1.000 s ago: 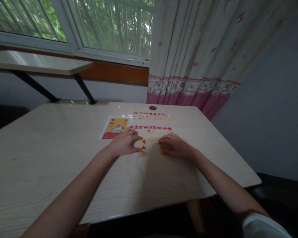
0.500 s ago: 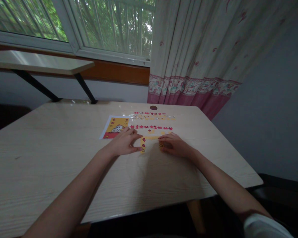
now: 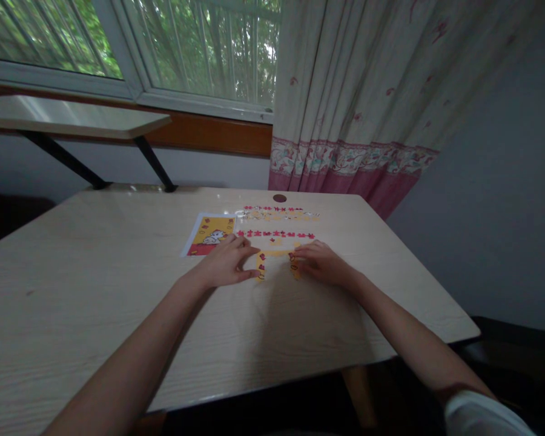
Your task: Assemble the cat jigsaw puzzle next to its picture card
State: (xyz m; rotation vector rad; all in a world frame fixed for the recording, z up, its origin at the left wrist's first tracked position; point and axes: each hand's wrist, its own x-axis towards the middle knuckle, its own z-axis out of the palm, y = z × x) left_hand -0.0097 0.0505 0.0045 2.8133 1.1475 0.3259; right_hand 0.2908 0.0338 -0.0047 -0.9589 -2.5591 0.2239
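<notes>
Yellow jigsaw puzzle pieces form a frame with a top strip (image 3: 276, 252), a left side (image 3: 261, 266) and a right side (image 3: 293, 266); its bottom is open. My left hand (image 3: 227, 261) rests at the left side, thumb and fingers apart, their tips at the edge of the pieces. At the right side, my right hand (image 3: 323, 264) has its fingers loosely bent and apart, with the fingertips by the edge pieces. Neither hand grasps a piece. A few loose yellow pieces (image 3: 279, 242) lie just above the frame.
A row of red puzzle pieces (image 3: 277, 234) lies beyond the frame, with mixed rows (image 3: 277, 215) farther back. To the left is a picture sheet (image 3: 204, 248) with a white cartoon animal. A dark round disc (image 3: 280, 198) sits near the back edge of the table (image 3: 118, 303).
My right hand has drawn slightly to the right, and more of the frame's right side shows. My left hand stays in nearly the same place.
</notes>
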